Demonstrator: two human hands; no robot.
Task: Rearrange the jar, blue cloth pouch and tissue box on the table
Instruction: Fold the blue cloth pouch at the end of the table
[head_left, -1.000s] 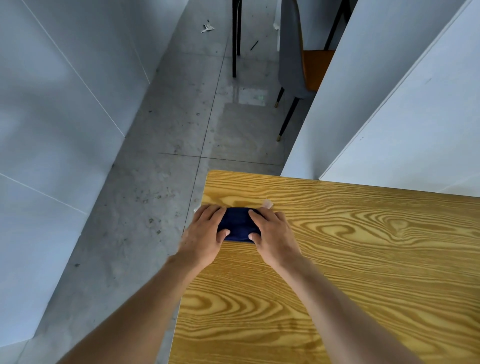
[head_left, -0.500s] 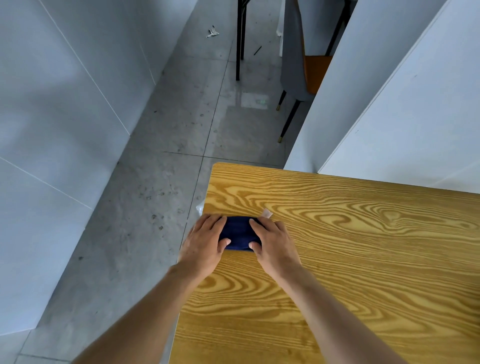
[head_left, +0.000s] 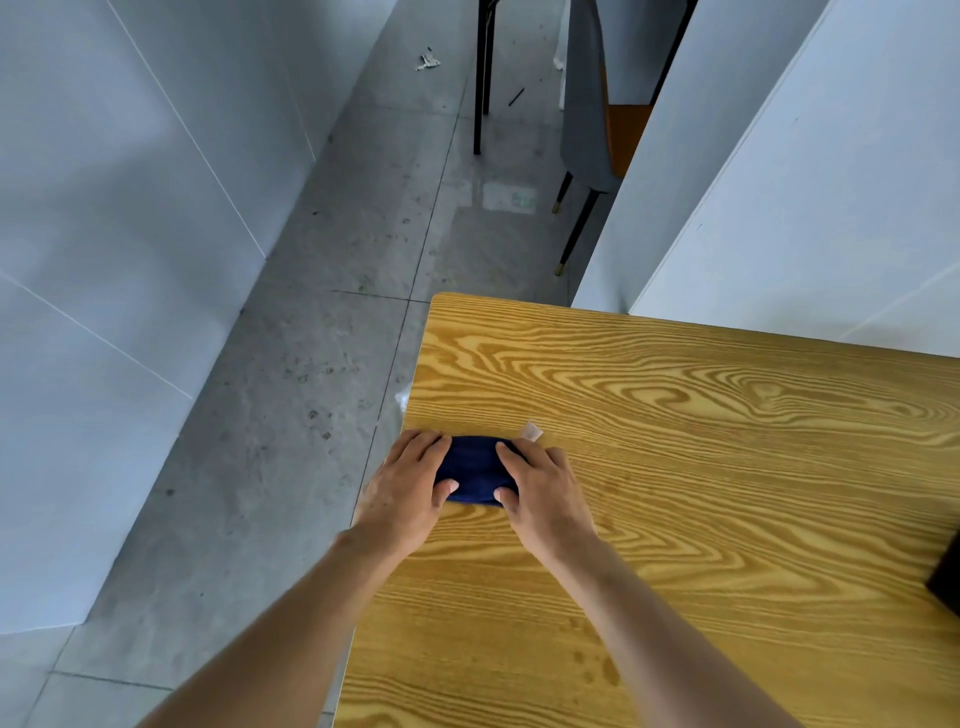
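Note:
The blue cloth pouch (head_left: 474, 474) lies on the wooden table (head_left: 701, 467) close to its left edge. My left hand (head_left: 408, 483) grips its left end and my right hand (head_left: 543, 488) grips its right end, fingers over the top and thumbs at the near side. A small pale tag (head_left: 532, 431) pokes out beyond my right fingers. Neither the jar nor the tissue box shows in this view.
A dark object (head_left: 946, 577) juts in at the table's right edge. White partitions (head_left: 810, 182) stand behind the table. Left of the table is grey tiled floor (head_left: 291, 415), with a chair (head_left: 587, 130) farther back.
Both hands keep hold of the pouch and have drawn it nearer along the table's left edge. The view has tilted down, and the dark object has come into view at the right.

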